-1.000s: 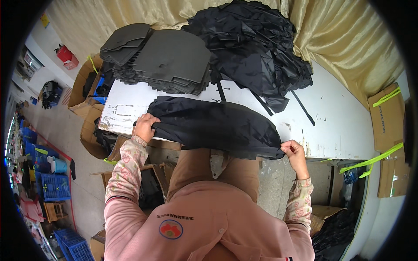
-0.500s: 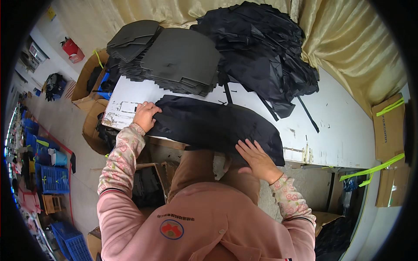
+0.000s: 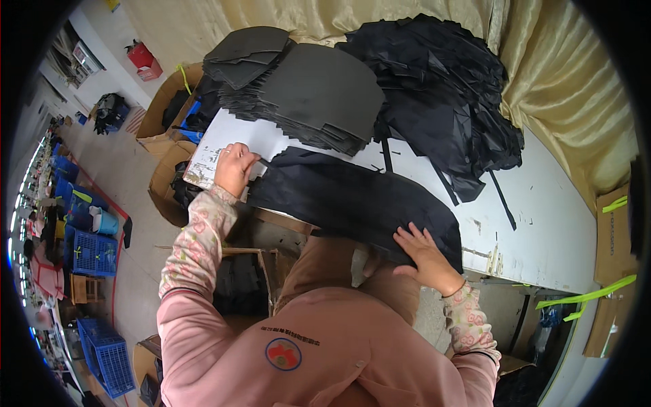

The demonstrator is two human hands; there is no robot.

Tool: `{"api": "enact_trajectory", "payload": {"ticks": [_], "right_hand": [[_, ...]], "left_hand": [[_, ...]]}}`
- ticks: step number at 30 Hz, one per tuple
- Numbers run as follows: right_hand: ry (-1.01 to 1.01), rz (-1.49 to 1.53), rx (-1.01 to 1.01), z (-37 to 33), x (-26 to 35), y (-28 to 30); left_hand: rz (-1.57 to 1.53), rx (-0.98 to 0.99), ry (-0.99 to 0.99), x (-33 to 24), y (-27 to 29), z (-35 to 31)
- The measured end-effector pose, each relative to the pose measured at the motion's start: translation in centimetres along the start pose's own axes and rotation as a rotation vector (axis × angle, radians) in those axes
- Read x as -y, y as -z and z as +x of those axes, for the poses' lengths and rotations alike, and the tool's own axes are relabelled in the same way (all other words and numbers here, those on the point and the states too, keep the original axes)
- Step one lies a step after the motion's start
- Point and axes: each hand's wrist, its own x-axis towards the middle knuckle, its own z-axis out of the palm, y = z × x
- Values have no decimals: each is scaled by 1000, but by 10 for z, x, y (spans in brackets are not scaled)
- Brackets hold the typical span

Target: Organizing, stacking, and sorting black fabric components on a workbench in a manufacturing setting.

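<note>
A long piece of black fabric (image 3: pixel 352 197) lies across the front of the white table, its near edge hanging over the table's edge by my legs. At the fabric's left end my left hand (image 3: pixel 235 168) is closed, fingers curled in a pinch. A short dark tip shows by its fingertips; I cannot tell whether it belongs to the fabric. My right hand (image 3: pixel 428 258) rests flat on the fabric's right end, fingers stretched out. Beyond the fabric stand stacks of dark grey cut panels (image 3: pixel 322 91), with a large heap of black fabric pieces (image 3: pixel 441 88) to their right.
The white table (image 3: pixel 542 224) carries thin black strips and scraps. Cardboard boxes (image 3: pixel 163 183) stand at its left, and another open box (image 3: pixel 234 281) sits below its front edge. Gold curtains (image 3: pixel 563 81) hang behind. Blue crates (image 3: pixel 95 251) line the floor far left.
My left hand has risen slightly off the fabric's end and its fingers have curled into a pinch. The right hand stays flat on the fabric. The whole view has shifted a little.
</note>
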Motion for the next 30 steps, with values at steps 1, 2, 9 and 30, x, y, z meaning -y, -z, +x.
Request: {"api": "enact_trajectory", "payload": {"ticks": [1, 2, 9, 30], "right_hand": [[30, 97, -113, 8, 3, 10], [63, 197, -227, 15, 6, 20], [271, 1135, -405, 107, 68, 38], [192, 642, -918, 102, 67, 45]], "left_hand": [[-19, -86, -9, -15, 12, 4], [-34, -170, -19, -32, 25, 8], [-296, -262, -476, -144, 49, 47], [-1202, -78, 132, -137, 80, 108]]}}
